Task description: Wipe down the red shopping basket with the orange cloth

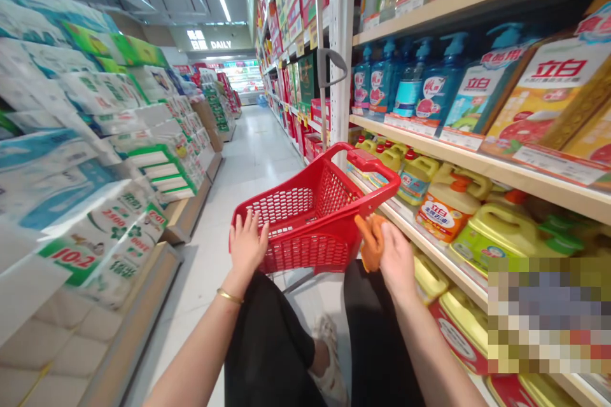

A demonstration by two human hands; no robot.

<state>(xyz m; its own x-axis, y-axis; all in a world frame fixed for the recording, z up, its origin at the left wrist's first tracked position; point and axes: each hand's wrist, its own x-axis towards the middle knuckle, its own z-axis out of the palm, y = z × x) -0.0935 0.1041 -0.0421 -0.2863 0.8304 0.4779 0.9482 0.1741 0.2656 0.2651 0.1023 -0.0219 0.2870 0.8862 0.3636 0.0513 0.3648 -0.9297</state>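
Note:
A red plastic shopping cart (291, 251) with perforated sides stands turned sideways in front of my knees. My left hand (248, 241) is at its near left rim, fingers spread; whether they press on the rim I cannot tell. An orange-brown folded cloth (371, 241) is pinched in my right hand (396, 257), just below the cart's handle (375, 165) and close to the shelf. The basket's visible inside shows only red mesh, and its near bottom is hidden by the side wall.
Shelves on the right hold blue pump bottles (432, 86) and yellow detergent jugs (496, 229). Stacked tissue packs (105, 241) line the left side. Between them runs a pale tiled aisle floor (248, 140). A grey-handled pole (329, 70) stands by the shelf post.

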